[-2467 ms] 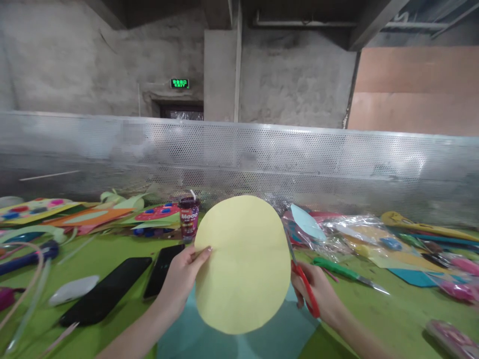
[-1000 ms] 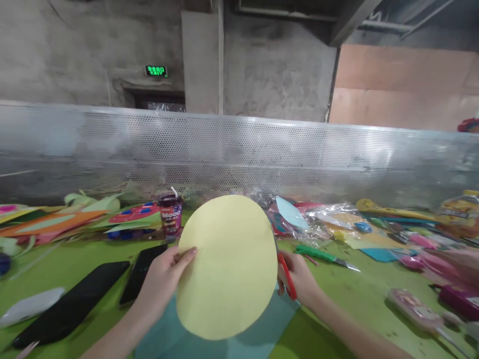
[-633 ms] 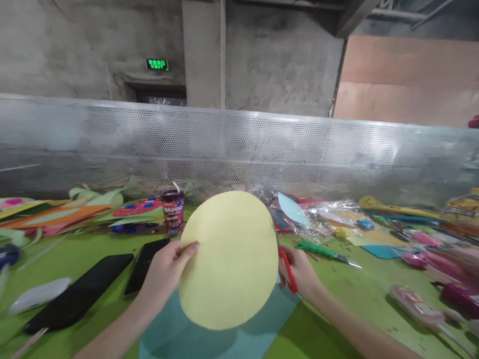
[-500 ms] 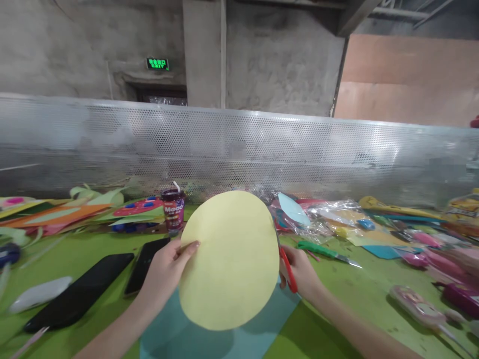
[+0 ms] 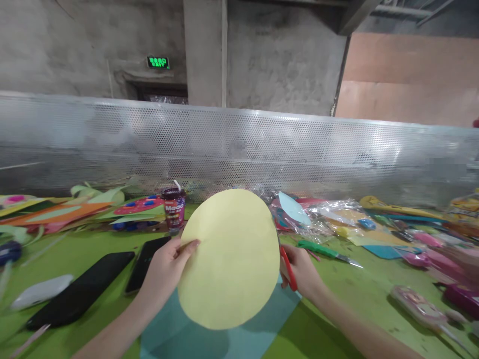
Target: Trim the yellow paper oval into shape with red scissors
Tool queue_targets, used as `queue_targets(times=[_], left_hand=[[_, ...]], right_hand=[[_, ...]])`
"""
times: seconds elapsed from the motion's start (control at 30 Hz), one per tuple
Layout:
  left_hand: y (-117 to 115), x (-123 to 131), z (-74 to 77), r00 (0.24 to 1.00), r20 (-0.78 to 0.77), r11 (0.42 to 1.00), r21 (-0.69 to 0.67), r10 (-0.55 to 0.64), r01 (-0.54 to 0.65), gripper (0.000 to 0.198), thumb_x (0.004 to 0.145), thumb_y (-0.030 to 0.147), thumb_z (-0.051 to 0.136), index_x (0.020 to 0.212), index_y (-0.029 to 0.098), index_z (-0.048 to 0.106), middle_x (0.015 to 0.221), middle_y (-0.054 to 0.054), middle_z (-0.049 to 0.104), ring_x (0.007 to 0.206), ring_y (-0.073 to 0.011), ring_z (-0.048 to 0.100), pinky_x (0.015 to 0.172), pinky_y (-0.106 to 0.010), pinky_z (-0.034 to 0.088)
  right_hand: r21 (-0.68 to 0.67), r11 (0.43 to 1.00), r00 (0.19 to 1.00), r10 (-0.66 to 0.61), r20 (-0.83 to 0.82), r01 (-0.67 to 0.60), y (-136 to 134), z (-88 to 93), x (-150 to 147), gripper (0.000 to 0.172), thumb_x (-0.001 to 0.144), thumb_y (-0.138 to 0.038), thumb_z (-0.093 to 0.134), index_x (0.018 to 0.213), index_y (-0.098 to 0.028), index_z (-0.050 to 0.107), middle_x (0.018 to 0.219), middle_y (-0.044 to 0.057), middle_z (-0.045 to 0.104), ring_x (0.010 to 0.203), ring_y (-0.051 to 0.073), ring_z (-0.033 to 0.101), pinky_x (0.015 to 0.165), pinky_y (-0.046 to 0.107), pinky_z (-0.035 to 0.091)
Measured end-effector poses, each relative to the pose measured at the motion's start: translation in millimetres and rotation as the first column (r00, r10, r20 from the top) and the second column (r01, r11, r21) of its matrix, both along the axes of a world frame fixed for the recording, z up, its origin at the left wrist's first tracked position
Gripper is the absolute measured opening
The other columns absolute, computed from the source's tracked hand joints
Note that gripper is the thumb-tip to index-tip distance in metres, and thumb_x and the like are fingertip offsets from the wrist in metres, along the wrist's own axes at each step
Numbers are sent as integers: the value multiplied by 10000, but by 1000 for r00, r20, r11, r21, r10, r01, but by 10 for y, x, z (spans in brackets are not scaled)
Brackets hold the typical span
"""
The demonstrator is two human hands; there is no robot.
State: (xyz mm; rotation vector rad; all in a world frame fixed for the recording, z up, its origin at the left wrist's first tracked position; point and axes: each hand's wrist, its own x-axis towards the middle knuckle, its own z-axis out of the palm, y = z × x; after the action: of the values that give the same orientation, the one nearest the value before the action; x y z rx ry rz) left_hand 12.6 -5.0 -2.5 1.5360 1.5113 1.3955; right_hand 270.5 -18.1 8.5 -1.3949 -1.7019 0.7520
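A large, roughly round sheet of pale yellow paper (image 5: pixel 230 262) is held up in front of me. My left hand (image 5: pixel 170 262) pinches its left edge, thumb on the near face and the other fingers behind. At the right edge, my right hand (image 5: pixel 301 271) grips red-handled scissors (image 5: pixel 288 269). Their blades lie along the paper's rim and are mostly hidden by it, so I cannot tell how far apart they are. Beneath, a light blue sheet (image 5: pixel 258 334) lies on the green table (image 5: pixel 318 331).
Left are two black phones (image 5: pixel 80 289) (image 5: pixel 147 262), a white oval object (image 5: pixel 43 291) and a Meco drink cup (image 5: pixel 174 209) with a straw. Right lies a green-handled knife (image 5: pixel 329 252) near clear plastic wrap (image 5: pixel 325 219) and craft pieces. A perforated metal panel (image 5: pixel 239 144) stands behind.
The paper has tilted very slightly, its lower left edge shifting left. Both hands keep their grips in nearly the same place, and the view has shifted a little.
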Motion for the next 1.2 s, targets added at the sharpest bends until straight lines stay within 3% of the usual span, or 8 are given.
queue_targets(times=[0.93, 1.2], left_hand=[[13, -25, 58, 994, -58, 993, 80, 94, -90, 314, 611, 448, 541, 750, 183, 636, 764, -47, 662, 663, -221, 587, 537, -258, 424], [23, -30, 43, 996, -57, 994, 83, 70, -65, 314, 632, 432, 532, 772, 170, 633, 791, -53, 660, 687, -218, 588, 568, -263, 433]], right_hand=[[13, 1000, 999, -13, 40, 12, 12, -17, 22, 191, 703, -309, 396, 581, -167, 432, 405, -48, 457, 328, 109, 480, 333, 208, 390], [13, 1000, 999, 16, 39, -17, 3, -17, 17, 175, 705, -286, 413, 569, -177, 397, 382, -58, 429, 334, 101, 471, 346, 203, 388]])
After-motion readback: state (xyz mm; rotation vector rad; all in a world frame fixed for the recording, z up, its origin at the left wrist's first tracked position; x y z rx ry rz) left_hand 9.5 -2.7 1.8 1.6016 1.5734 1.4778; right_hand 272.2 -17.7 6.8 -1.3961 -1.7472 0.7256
